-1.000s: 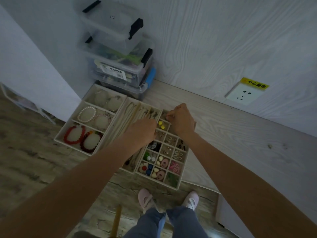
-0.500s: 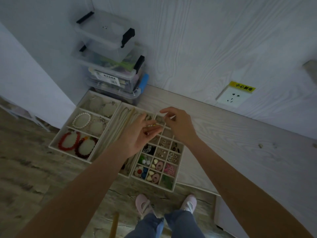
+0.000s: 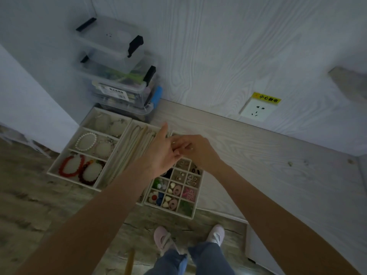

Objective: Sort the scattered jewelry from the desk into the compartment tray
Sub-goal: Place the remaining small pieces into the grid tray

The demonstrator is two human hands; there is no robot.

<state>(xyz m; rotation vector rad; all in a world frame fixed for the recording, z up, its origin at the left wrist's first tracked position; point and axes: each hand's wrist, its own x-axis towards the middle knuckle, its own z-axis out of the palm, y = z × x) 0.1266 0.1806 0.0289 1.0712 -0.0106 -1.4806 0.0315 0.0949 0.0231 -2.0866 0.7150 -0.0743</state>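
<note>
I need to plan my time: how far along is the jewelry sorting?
Mostly done, it seems. The bracelet tray holds a pearl bracelet and red bracelets; the small-compartment tray is largely filled. In hand: the left hand and right hand meet over its far end, apparently handling something tiny. No loose jewelry shows on the desk.

left hand (image 3: 161, 153) lifted off the compartment tray (image 3: 193, 203), turned palm-up | right hand (image 3: 198, 150) came off the top cells, met its fingertips | something tiny pinched between them, can't tell what
</note>
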